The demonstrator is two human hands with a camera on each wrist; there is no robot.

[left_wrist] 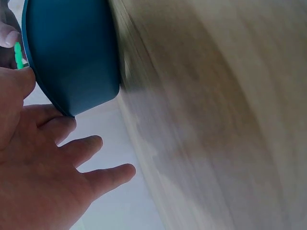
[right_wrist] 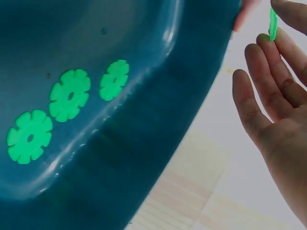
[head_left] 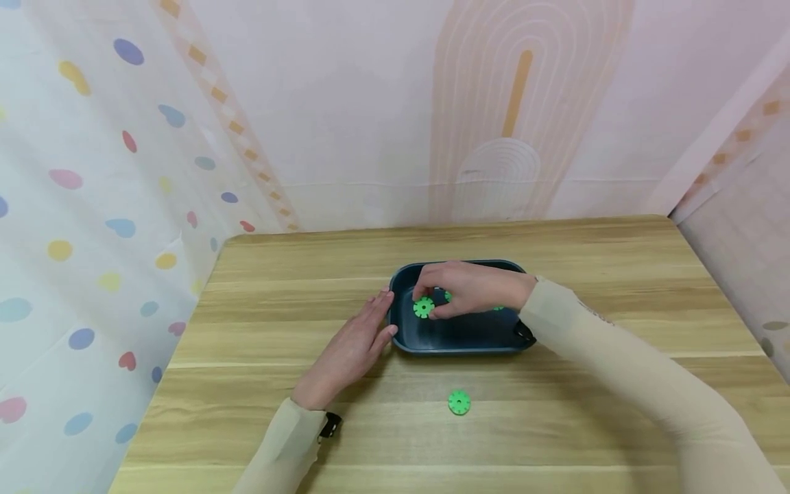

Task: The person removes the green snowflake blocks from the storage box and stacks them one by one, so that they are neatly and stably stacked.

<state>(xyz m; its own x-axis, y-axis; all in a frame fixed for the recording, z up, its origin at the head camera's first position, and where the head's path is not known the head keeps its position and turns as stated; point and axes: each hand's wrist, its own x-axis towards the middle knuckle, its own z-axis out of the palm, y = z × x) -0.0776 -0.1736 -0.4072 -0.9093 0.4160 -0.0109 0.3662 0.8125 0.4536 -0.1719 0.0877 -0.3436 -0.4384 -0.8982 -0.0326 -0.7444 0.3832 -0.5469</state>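
My right hand [head_left: 465, 285] is over the dark blue tray [head_left: 463, 351], pinching a green notched plastic disc [head_left: 418, 302] between thumb and fingertips. In the right wrist view that held disc [right_wrist: 273, 24] appears edge-on, and the other fingers extend loosely. Three similar green discs [right_wrist: 61, 108] lie in a row on the tray floor, along one side. At the tray's left end, my left hand [head_left: 348, 348] touches the rim with thumb and fingertips, its fingers nearly straight. Seen from the left wrist, the thumb and a fingertip meet the tray's edge while the other fingers spread apart.
One more green disc [head_left: 453, 407] lies on the wooden table [head_left: 555, 439] in front of the tray. Behind the table hangs a pale patterned cloth [head_left: 345, 123], with a dotted cloth [head_left: 92, 261] at the left.
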